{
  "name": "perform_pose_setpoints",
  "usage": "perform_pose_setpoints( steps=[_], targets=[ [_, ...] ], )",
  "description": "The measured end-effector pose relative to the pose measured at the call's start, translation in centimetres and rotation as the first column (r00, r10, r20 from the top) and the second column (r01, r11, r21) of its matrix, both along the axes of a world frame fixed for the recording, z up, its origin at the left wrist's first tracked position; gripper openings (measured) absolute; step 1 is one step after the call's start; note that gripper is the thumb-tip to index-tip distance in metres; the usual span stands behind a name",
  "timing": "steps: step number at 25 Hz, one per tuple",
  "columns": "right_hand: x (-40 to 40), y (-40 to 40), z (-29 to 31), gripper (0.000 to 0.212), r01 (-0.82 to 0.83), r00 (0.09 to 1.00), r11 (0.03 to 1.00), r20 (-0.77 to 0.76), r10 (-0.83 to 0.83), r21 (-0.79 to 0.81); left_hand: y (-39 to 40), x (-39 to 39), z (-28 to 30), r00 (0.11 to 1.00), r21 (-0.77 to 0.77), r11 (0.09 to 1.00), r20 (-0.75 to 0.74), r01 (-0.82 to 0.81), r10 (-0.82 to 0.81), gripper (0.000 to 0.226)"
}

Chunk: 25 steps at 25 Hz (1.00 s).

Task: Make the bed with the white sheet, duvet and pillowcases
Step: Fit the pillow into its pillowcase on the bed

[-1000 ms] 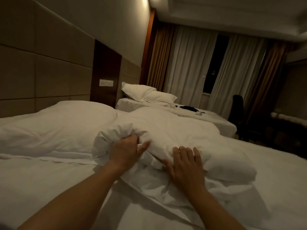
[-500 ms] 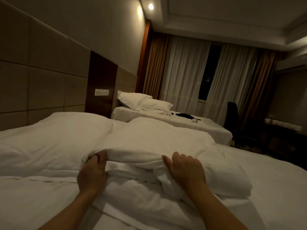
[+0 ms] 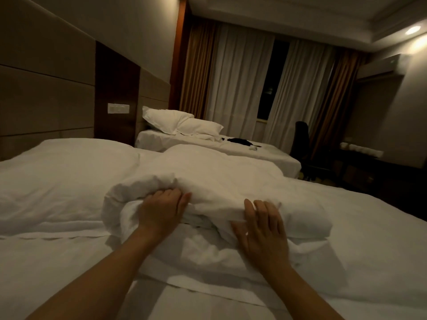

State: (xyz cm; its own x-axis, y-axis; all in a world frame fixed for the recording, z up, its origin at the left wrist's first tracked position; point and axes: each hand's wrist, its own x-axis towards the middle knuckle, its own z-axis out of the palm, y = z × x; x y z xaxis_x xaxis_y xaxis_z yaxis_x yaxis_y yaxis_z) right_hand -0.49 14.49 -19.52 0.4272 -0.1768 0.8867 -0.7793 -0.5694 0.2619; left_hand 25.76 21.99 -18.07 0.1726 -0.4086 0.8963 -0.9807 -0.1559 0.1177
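Pillow (image 3: 208, 181), pillowcase (image 3: 208, 255) bunched (half on)

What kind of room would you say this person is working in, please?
Most likely a hotel twin room. A second white-sheeted bed with two white pillows stands beyond the near bed, both against a padded beige wall panel, and floor-length brown and sheer white curtains cover the window.

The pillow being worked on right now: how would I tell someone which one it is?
On the near bed, two white pillows lie side by side below the padded headboard. It is the right-hand pillow, the crumpled one with the left hand and right hand at its near edge; the left pillow lies smooth and untouched.
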Motion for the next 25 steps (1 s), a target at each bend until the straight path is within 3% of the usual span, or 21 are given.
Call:
perform_pose_setpoints(
  steps=[7,10,13,15,17,19,22,25],
  targets=[
    [-0.2,-1.1,0.5,0.053,-0.03,0.999,0.996,-0.013,0.029,-0.079,2.4,5.6,3.5,0.999,-0.106,0.993,0.036,0.043,-0.039,0.072],
    [-0.8,-2.1,1.0,0.048,-0.055,0.998,0.991,-0.031,0.052,-0.125,4.4,8.1,1.3,0.983,-0.052,0.995,-0.171,-0.081,0.071,0.075],
    [-1.3,-2.2,0.2,0.046,-0.022,0.999,0.991,0.023,0.025,-0.129,4.8,7.1,-0.4,0.954,-0.036,0.991,-0.278,-0.131,0.116,0.072],
    [-1.3,-1.9,-0.5,0.048,-0.021,0.998,0.993,0.049,0.027,-0.12,4.5,5.6,0.8,0.981,-0.139,0.988,-0.191,-0.072,0.044,0.067],
    [-1.3,-1.4,-1.2,0.046,-0.065,0.995,0.988,0.063,0.074,-0.139,4.4,3.5,2.6,0.999,-0.21,0.978,0.036,0.018,-0.01,0.054],
    [-1.4,-0.9,-1.7,0.041,-0.1,0.99,0.982,0.087,0.115,-0.157,3.4,1.4,3.2,0.978,-0.141,0.987,0.205,0.077,-0.047,0.048],
    [-1.6,-0.4,-2.5,0.037,-0.104,0.986,0.984,0.116,0.121,-0.145,1.4,-0.7,2.4,0.98,-0.04,0.998,0.195,0.046,-0.037,0.047],
    [-1.4,-0.4,-2.4,0.048,-0.023,0.995,0.997,0.094,0.03,-0.078,0.1,-1.2,1.7,0.986,0.019,1.0,0.166,0.007,-0.01,0.052]
  ],
)
